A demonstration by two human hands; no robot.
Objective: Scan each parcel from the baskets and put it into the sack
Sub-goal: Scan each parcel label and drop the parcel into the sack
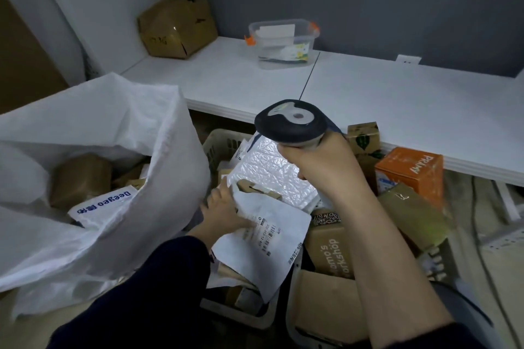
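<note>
My right hand (320, 161) grips the handle of a dark barcode scanner (292, 120), its head held above a white bubble-wrap parcel (272, 173) in the left basket (224, 144). My left hand (224, 208) holds the edge of a white mailer parcel (263, 244) with a printed label, lying on top of the basket's other parcels. To the left stands the big white woven sack (119, 133), mouth open, with a brown packet (82, 178) and a white "Deegoo" parcel (102, 205) inside.
A second basket (292, 303) at the right holds brown cartons (331, 249), an orange box (411, 173) and a small green-leaf carton (364, 136). Behind runs a white shelf (368, 93) with a cardboard box (177, 27) and a clear plastic tub (283, 42). Cables lie on the floor at the right.
</note>
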